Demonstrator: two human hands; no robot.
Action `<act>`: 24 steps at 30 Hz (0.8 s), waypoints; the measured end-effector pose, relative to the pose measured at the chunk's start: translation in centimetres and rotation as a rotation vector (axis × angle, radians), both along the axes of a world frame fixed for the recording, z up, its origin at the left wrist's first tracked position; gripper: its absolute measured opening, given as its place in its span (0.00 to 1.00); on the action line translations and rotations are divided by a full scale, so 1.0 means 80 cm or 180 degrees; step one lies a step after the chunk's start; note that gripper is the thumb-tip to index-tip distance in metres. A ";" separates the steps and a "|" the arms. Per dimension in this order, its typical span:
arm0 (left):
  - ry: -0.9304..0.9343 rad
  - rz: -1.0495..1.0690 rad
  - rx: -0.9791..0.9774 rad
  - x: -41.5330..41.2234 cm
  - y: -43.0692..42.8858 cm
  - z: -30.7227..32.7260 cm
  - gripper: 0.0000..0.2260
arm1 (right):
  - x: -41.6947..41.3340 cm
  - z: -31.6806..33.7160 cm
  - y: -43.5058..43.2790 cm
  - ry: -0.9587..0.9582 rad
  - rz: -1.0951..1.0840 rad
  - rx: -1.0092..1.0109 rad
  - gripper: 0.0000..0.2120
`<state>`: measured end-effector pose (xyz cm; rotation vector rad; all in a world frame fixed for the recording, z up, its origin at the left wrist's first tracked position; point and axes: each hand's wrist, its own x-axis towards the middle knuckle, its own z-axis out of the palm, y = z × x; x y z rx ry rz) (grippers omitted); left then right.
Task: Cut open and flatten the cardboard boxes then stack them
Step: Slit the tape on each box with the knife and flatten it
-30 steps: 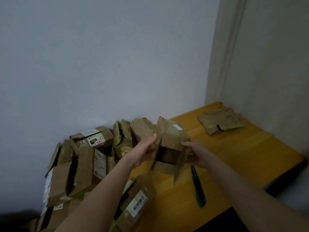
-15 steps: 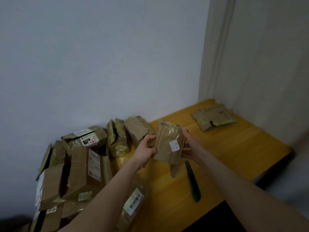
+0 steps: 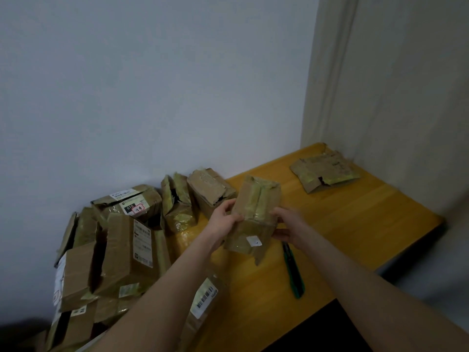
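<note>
While the left hand (image 3: 225, 220) is gripping one side of the taped box (image 3: 253, 232) and the right hand (image 3: 289, 224) is curling round the other, the box is hanging just left of the green knife (image 3: 294, 273); flattened cardboard (image 3: 324, 174) is lying well beyond the knife, uncut boxes (image 3: 121, 252) well left of it. Its glossy tape (image 3: 257, 199) is probably risking a slip under uneven squeezing

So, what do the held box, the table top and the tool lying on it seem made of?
The box: brown cardboard, matte, with torn flap edges; glossy strips over it look like clear tape. The table top: yellow wood or wood-look laminate, smooth, with faint lines. The tool: green, probably plastic handle; too dark to tell more.
</note>
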<state>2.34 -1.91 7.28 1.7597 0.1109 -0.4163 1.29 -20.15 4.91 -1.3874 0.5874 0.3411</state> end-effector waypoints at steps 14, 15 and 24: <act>-0.0064 -0.1208 0.3236 0.007 0.000 -0.057 0.57 | -0.006 -0.044 0.038 0.0127 0.0556 -0.0959 0.04; -0.0098 -0.1278 0.3346 0.006 -0.004 -0.060 0.57 | -0.005 -0.045 0.035 0.0147 0.0591 -0.1036 0.05; 0.0091 -0.1572 0.3418 0.001 -0.033 -0.085 0.48 | -0.005 -0.069 0.017 0.0115 0.0598 -0.1192 0.09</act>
